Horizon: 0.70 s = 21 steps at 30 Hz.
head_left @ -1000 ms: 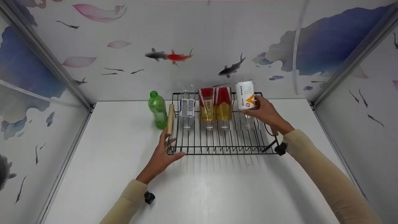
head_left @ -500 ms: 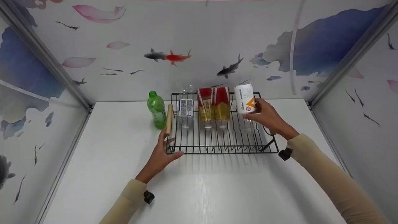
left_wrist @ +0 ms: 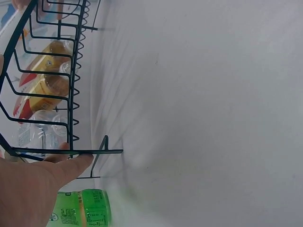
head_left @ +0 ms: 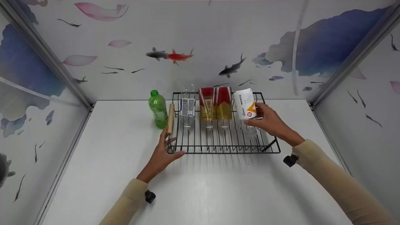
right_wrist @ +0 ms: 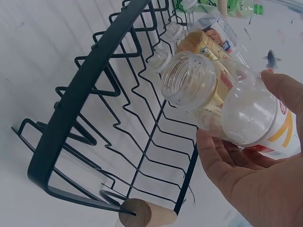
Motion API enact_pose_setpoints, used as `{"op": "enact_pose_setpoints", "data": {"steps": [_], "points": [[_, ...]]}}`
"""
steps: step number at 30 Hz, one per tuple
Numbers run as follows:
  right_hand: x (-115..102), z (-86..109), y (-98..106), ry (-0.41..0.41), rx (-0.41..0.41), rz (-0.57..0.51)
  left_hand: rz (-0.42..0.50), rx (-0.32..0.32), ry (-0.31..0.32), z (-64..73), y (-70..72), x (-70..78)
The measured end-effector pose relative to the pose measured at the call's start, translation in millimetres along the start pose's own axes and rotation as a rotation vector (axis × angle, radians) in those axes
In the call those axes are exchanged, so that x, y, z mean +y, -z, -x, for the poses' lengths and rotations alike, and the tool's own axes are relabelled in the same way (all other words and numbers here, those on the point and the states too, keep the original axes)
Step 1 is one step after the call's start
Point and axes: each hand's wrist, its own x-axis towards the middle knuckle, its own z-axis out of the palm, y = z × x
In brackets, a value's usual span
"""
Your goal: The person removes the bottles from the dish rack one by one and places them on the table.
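Note:
My right hand (head_left: pixel 269 121) grips a clear bottle (head_left: pixel 245 104) with a white and orange label. In the right wrist view its open mouth (right_wrist: pixel 182 85) points toward the front of the black wire rack (head_left: pixel 218 153). The bottle is over the rack's right side, tilted with the neck down; whether it touches the wires I cannot tell. My left hand (head_left: pixel 161 159) holds the rack's front left corner, below a wooden handle (head_left: pixel 171 118); some fingers are hidden by the wires. Two red and gold bottles (head_left: pixel 207 104) and a clear bottle (head_left: pixel 187 107) lie in the rack, necks forward.
A green bottle (head_left: pixel 158 109) stands on the white table (head_left: pixel 200 187) just left of the rack. Behind the rack rises a wall with painted fish (head_left: pixel 179 56). Side walls close in both ends. Another wooden handle (right_wrist: pixel 158 215) is at the rack's right end.
My right hand has lowered the clear bottle and drawn it slightly toward me, and the bottle is tilted more. The left hand and the rack stay in place.

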Motion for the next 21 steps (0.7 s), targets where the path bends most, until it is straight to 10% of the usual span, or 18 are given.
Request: {"op": "enact_pose_setpoints", "data": {"steps": [21], "points": [[-13,27.4,-12,0.039,-0.037,-0.016,-0.023,0.009,-0.016,0.1,-1.2,-0.3]]}}
